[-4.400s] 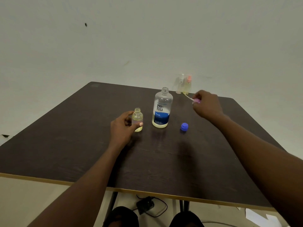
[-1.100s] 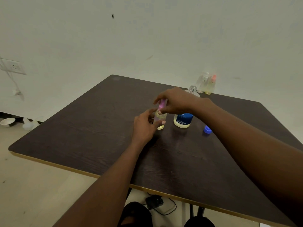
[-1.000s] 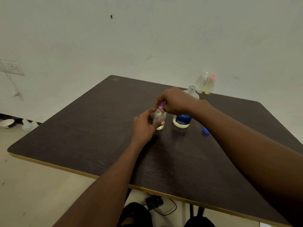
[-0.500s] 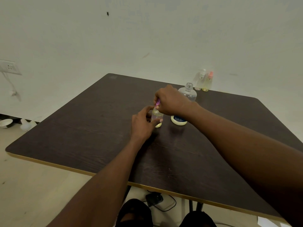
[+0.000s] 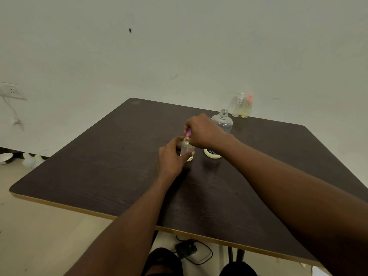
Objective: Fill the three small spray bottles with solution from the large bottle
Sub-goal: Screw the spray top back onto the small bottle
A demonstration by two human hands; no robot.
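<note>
A small clear spray bottle [image 5: 187,150] with yellowish liquid stands upright on the dark table [image 5: 111,160], and my left hand [image 5: 170,158] is wrapped around its body. My right hand [image 5: 203,131] sits on top of it, fingers closed on the pink spray cap [image 5: 188,133] at the bottle's neck. The large uncapped solution bottle [image 5: 222,122] stands just right of it, mostly hidden behind my right wrist. Two more small spray bottles, one with a white top [image 5: 238,105] and one with an orange top [image 5: 247,107], stand together at the table's far edge by the wall.
A wall socket [image 5: 12,91] with a hanging cable is on the left wall. A white bowl [image 5: 5,157] and pale objects lie on the floor at left. A black adapter with cable [image 5: 186,250] lies under the table near my feet.
My right hand carried the pink spray cap from the right over to the small bottle and set it on the neck. It now grips the cap lower. The blue cap is now hidden.
</note>
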